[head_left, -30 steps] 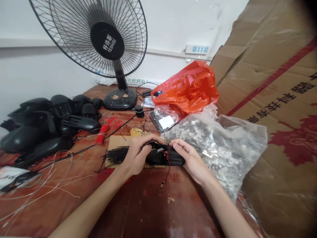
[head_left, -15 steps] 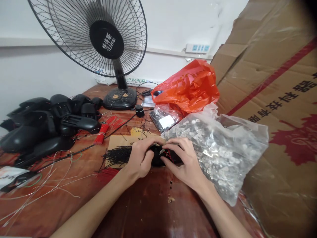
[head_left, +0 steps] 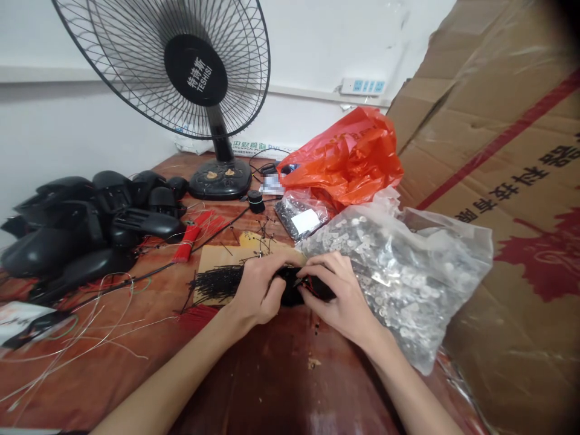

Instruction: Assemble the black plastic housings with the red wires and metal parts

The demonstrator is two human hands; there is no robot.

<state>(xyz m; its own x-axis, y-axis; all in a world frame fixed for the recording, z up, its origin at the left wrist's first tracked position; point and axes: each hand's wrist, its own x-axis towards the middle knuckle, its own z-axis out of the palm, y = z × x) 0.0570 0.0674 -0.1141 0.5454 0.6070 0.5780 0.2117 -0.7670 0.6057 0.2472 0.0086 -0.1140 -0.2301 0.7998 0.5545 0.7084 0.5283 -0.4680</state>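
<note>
A black plastic shell lies low over the table between my hands. My left hand is closed around its left end, fingers over the far edge and thumb on the near side. My right hand bends over the right part, thumb and fingertips pinched together at the shell's hollow. What they pinch is too small and dark to make out. Thin red wires show beneath those fingers. Just left of my left hand, a bundle of black wires rests on a piece of cardboard.
Black plastic shells are piled at left, near a black fan. Red wires and loose pale wires lie about. A clear bag of metal pieces, an orange bag and a large carton stand at right.
My right thumb and fingertips have closed together over the shell. The small metal piece that showed between my hands is now mostly hidden. My left hand has shifted slightly right.
</note>
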